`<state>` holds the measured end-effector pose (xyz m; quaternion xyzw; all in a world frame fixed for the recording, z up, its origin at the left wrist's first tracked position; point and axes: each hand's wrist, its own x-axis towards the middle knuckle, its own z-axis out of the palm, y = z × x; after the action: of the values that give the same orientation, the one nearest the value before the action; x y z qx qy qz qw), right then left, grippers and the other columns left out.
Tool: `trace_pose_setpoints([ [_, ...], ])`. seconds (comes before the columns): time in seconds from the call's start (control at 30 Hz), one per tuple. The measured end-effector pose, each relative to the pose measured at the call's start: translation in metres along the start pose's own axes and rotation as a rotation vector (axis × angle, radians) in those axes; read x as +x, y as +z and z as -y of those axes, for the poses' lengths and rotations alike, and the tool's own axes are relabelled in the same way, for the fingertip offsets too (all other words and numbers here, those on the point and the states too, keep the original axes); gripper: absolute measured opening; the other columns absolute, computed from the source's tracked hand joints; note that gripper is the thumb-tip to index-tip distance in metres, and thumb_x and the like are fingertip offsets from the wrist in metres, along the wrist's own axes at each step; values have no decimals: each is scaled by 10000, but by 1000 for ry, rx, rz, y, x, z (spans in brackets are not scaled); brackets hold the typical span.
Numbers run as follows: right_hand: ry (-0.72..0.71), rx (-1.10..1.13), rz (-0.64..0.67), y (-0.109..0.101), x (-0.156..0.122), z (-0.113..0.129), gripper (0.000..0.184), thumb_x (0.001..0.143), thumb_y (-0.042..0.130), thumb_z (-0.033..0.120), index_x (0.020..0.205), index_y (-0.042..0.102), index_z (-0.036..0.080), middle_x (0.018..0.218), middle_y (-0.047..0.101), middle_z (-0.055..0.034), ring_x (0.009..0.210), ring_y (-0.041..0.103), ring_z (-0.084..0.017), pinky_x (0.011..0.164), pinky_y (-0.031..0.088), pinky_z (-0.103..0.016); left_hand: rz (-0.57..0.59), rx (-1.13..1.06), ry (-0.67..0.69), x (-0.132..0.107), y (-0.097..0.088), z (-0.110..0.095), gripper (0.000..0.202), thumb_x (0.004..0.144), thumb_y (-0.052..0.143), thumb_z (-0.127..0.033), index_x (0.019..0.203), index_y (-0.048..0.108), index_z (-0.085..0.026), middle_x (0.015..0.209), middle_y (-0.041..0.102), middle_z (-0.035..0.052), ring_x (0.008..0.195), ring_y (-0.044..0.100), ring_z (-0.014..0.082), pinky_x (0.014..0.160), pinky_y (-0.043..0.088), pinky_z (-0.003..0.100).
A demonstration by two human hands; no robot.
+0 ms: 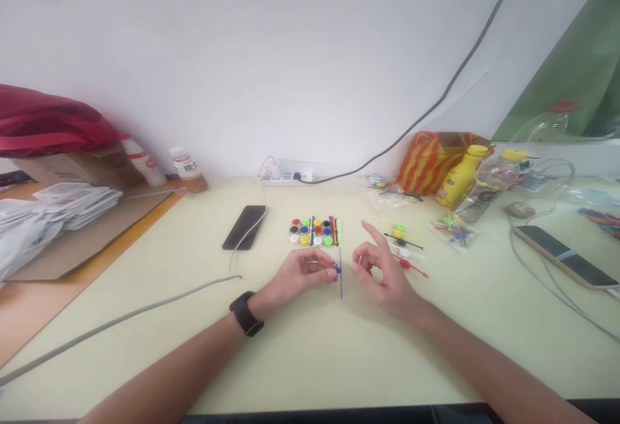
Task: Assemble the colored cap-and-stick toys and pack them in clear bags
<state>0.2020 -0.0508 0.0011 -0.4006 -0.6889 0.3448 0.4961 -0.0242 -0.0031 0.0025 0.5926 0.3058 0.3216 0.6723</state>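
Note:
My left hand (299,273), with a black watch on its wrist, pinches a small blue round piece (337,269) threaded on a thin blue stick (341,280) that stands upright on the table. My right hand (382,269) hovers just right of the stick, its forefinger stretched out and the other fingers loosely curled, holding nothing. Beyond the hands lies a tidy cluster of several coloured round pieces and sticks (316,231). To the right lie more finished sticks with discs (405,249) in red, black, white and green.
A black phone (245,227) on a grey cable lies left of the cluster. A power strip (283,177) sits at the wall. Bottles (461,181), an orange bag (431,159), small plastic bags of parts (453,230) and a second phone (564,256) stand right. Papers and boxes (58,211) fill the left.

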Motion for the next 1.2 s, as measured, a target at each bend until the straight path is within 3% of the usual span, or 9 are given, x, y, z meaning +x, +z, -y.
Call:
trace_pose_setpoints([
  [0.1,57,4,79,-2,0,1,229,1009,489,406,1125,601,244,870,574,-10,633,499,-137,629,438,-297,-5,-2,-2,0,0,0,271,821,823,-306,984,685,-140,925,730,65,900,722,195,896,573,364],
  [0.13,93,0,125,-4,1,1,299,1020,456,438,901,622,219,772,552,-4,607,476,-139,605,412,-297,-7,-2,0,0,0,0,270,821,823,-303,984,684,-138,921,732,65,897,722,192,890,572,355],
  [0.23,169,31,197,-9,4,0,584,1040,358,515,540,388,215,543,379,20,532,382,-136,557,337,-304,-10,-4,10,0,0,0,263,824,822,-297,973,677,-136,901,735,64,880,720,183,870,568,334],
  [0.3,165,43,165,-10,6,-1,566,1021,411,532,554,368,215,547,366,29,541,372,-130,559,328,-300,-9,-9,15,0,0,0,262,824,821,-301,969,675,-138,894,734,60,872,719,182,862,567,333],
  [0.47,157,69,160,-3,7,3,278,917,665,439,816,543,211,752,563,12,669,514,-137,643,434,-282,-8,14,10,-1,0,-1,269,820,823,-314,972,681,-144,891,735,56,873,717,180,847,561,320],
  [0.73,160,96,213,2,5,1,181,932,653,385,949,572,224,841,625,1,691,558,-134,666,458,-281,5,65,8,0,0,1,335,799,842,-329,1044,701,-150,973,752,86,898,726,202,847,568,335],
  [0.97,156,-105,171,4,2,-5,220,923,644,409,1061,587,247,705,477,50,609,435,-129,561,342,-267,87,73,17,-2,5,-9,336,929,697,-392,1169,725,-159,1133,753,130,1032,719,245,922,560,368],
  [1.1,183,-253,83,5,0,-8,413,838,732,379,1193,549,272,724,467,61,625,446,-134,573,340,-266,96,116,-5,-2,7,-9,394,846,794,-353,1185,718,-169,1177,744,131,1076,709,259,944,550,363],
  [1.2,215,-245,84,5,1,-8,346,829,740,394,1102,573,262,704,485,61,620,456,-134,571,345,-263,115,134,2,-3,9,-7,418,822,817,-329,1190,699,-171,1132,755,121,1048,715,249,956,540,365],
])
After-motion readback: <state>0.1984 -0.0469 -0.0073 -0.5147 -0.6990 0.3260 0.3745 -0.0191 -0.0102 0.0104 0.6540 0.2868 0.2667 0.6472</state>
